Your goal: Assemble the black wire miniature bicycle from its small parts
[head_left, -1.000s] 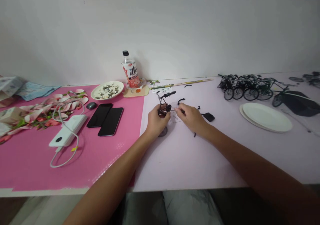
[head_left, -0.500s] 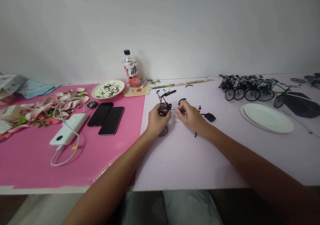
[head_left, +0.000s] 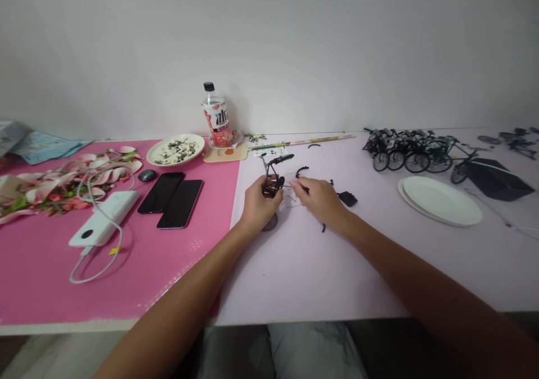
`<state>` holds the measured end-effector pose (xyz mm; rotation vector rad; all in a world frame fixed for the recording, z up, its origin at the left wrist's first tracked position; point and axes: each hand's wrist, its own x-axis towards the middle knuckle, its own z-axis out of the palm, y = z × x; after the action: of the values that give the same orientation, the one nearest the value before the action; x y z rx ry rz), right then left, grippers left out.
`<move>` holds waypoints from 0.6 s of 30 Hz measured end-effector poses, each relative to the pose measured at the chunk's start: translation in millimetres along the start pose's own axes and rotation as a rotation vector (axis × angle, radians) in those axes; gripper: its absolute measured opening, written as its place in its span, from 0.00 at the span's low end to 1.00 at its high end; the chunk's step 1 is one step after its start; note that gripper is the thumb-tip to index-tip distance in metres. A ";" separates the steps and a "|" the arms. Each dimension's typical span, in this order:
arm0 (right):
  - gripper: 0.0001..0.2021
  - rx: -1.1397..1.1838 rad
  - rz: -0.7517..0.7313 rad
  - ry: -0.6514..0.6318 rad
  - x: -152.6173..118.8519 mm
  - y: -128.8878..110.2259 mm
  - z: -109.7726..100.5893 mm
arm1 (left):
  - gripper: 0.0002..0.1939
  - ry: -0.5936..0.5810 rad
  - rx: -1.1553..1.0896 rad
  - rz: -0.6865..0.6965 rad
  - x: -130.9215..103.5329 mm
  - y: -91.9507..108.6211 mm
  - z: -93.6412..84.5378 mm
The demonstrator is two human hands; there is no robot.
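Note:
My left hand [head_left: 257, 204] is closed around a black model bicycle frame [head_left: 272, 179], its handlebar and seat end showing above the fingers. A small wheel [head_left: 270, 222] shows just below this hand. On the right, my right hand [head_left: 316, 196] pinches a thin screwdriver [head_left: 287, 186], whose shaft reaches left to the frame near the chainring. Its handle is mostly hidden by the fingers. Around the right hand lie a curved black mudguard [head_left: 301, 169], a small black flat part [head_left: 348, 199] and another short curved piece [head_left: 323, 228].
Several model bicycles [head_left: 416, 150] stand at the back right, near two stacked white plates [head_left: 442, 200] and a black box [head_left: 499, 178]. Leftward are two phones [head_left: 181, 204], a white power bank [head_left: 104, 217] with cable, a plate of small parts [head_left: 176, 150], a bottle [head_left: 217, 118] and artificial flowers [head_left: 67, 185].
The whole view has shifted slightly, so things sit a little further left. Both hands keep their grips, with the screwdriver still at the bicycle frame.

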<state>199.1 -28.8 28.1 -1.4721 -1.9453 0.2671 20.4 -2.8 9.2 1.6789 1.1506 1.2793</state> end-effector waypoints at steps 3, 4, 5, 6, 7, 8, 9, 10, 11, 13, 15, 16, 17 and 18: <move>0.20 -0.013 -0.009 0.011 -1.7 -0.3 1.1 | 0.16 0.011 -0.003 -0.003 0.3 0.1 0.0; 0.18 -0.005 -0.013 0.018 -2.5 -0.6 1.2 | 0.16 0.013 -0.004 -0.003 0.5 0.3 -0.1; 0.15 0.011 -0.016 0.021 -3.2 -0.8 1.2 | 0.16 0.017 -0.006 -0.003 0.7 0.4 -0.2; 0.11 0.033 -0.016 0.016 -3.9 -1.0 1.1 | 0.16 0.021 -0.007 -0.004 1.1 0.6 -0.3; 0.09 0.057 -0.015 0.004 -4.4 -1.0 0.9 | 0.16 0.027 -0.006 -0.006 1.4 0.8 -0.5; 0.08 0.078 -0.013 -0.014 -4.7 -0.9 0.8 | 0.16 0.032 -0.004 -0.010 1.9 0.9 -0.7; 0.07 0.092 -0.012 -0.031 -4.8 -0.7 0.7 | 0.16 0.037 -0.003 -0.015 2.3 0.9 -1.1; 0.07 0.100 -0.009 -0.041 -4.8 -0.5 0.8 | 0.16 0.040 -0.002 -0.018 2.7 0.7 -1.5; 0.07 0.103 -0.007 -0.047 -4.7 -0.1 1.0 | 0.16 0.041 0.001 -0.018 3.0 0.4 -2.0; 0.08 0.100 -0.004 -0.043 -4.3 0.4 1.7 | 0.14 0.038 0.015 0.003 3.6 -0.7 -3.1; 0.08 0.092 -0.007 -0.021 -4.0 0.8 2.5 | 0.13 0.028 0.038 0.049 3.7 -1.7 -4.4; 0.08 0.088 -0.010 -0.008 -3.9 0.9 2.9 | 0.14 0.019 0.050 0.072 3.5 -2.0 -4.9; 0.09 0.085 -0.011 0.003 -3.8 0.9 3.3 | 0.14 0.009 0.058 0.090 3.2 -2.0 -5.4; 0.11 0.082 -0.009 0.012 -3.8 0.9 3.6 | 0.15 -0.001 0.061 0.100 2.9 -1.6 -5.7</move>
<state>198.1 -31.2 23.4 -1.4091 -1.9080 0.3289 14.9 0.6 10.1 1.8013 1.1286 1.3159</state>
